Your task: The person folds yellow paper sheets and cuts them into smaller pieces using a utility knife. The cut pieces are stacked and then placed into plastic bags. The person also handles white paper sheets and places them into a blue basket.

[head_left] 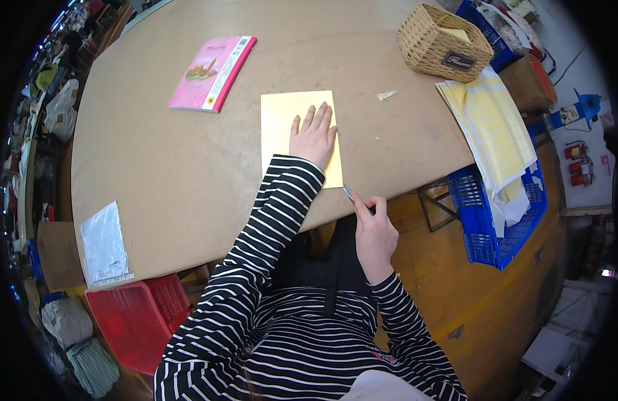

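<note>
A yellow sheet of paper (282, 123) lies flat on the brown table (162, 167) near its front edge. My left hand (314, 137) rests palm down on the sheet's right half, fingers spread. My right hand (374, 230) is off the table's edge, closed around a thin metal blade (349, 194) whose tip meets the sheet's lower right corner. Both sleeves are black with white stripes.
A pink book (212, 73) lies at the far left of the sheet. A wicker basket (442, 43) stands at the back right. Yellow and white sheets (493, 130) hang over a blue crate (486, 220). A small paper scrap (386, 95), a clear plastic bag (103, 244) and a red crate (132, 321) are nearby.
</note>
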A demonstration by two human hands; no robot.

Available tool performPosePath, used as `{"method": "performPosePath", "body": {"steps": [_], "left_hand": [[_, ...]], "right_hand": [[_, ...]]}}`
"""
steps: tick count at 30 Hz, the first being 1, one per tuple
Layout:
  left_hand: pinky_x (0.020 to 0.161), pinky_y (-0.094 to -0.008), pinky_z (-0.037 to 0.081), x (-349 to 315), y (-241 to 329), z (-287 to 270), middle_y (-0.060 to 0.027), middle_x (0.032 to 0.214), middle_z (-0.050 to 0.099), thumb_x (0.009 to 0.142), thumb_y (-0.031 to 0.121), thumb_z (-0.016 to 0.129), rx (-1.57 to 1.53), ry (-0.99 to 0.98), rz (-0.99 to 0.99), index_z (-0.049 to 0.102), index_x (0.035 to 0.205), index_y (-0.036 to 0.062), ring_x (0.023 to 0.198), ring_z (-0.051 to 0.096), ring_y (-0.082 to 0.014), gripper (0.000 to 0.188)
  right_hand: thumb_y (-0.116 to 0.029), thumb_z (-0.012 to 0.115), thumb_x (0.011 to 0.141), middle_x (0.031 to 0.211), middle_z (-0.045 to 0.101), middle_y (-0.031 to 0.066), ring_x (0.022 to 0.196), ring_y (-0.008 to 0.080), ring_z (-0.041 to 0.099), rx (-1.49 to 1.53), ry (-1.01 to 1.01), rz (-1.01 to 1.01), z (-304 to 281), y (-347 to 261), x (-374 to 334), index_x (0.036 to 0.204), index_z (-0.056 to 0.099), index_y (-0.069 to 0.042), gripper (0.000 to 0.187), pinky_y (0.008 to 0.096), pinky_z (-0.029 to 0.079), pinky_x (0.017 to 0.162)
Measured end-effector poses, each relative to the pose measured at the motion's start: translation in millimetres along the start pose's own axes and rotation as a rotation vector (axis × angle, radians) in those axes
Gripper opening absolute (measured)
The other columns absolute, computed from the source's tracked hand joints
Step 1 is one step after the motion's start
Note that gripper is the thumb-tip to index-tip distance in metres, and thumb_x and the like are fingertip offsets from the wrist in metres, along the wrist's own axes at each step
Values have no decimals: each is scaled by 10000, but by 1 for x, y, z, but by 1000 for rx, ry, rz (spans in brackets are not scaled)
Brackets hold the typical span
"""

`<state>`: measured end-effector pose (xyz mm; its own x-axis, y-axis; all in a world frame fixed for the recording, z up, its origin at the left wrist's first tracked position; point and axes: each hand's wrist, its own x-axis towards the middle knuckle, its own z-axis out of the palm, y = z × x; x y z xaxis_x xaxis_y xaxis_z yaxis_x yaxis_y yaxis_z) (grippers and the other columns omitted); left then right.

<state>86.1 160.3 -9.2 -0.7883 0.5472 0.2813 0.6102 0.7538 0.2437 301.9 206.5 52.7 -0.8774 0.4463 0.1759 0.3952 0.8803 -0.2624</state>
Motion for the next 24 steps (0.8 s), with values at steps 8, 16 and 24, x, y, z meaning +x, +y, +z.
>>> {"method": "performPosePath", "body": {"steps": [8, 16, 24], "left_hand": [[1102, -437, 234, 0, 0, -2, 16, 1457, 369, 975, 316, 351, -19, -6, -11, 385, 1392, 141, 1341, 337, -186, 454], [1096, -440, 241, 2, 2, -4, -7, 1464, 361, 980, 286, 347, -21, -18, -27, 383, 1391, 106, 1336, 350, -202, 450], [1099, -444, 235, 2, 1, 1, -65, 1478, 331, 967, 263, 356, -14, 5, -18, 340, 1407, 50, 1347, 331, -187, 489]], "right_hand": [[-129, 575, 857, 903, 489, 42, 704, 210, 605, -13, 41, 4, 14, 0, 34, 1153, 633, -220, 316, 339, 493, 569], [-135, 566, 859, 907, 507, 47, 711, 220, 610, -19, 126, -30, 35, -2, 95, 1123, 644, -212, 286, 358, 488, 562], [-107, 534, 821, 942, 491, 54, 752, 212, 606, -30, 57, -56, 40, -1, 119, 1136, 626, -199, 341, 330, 507, 602]]}}
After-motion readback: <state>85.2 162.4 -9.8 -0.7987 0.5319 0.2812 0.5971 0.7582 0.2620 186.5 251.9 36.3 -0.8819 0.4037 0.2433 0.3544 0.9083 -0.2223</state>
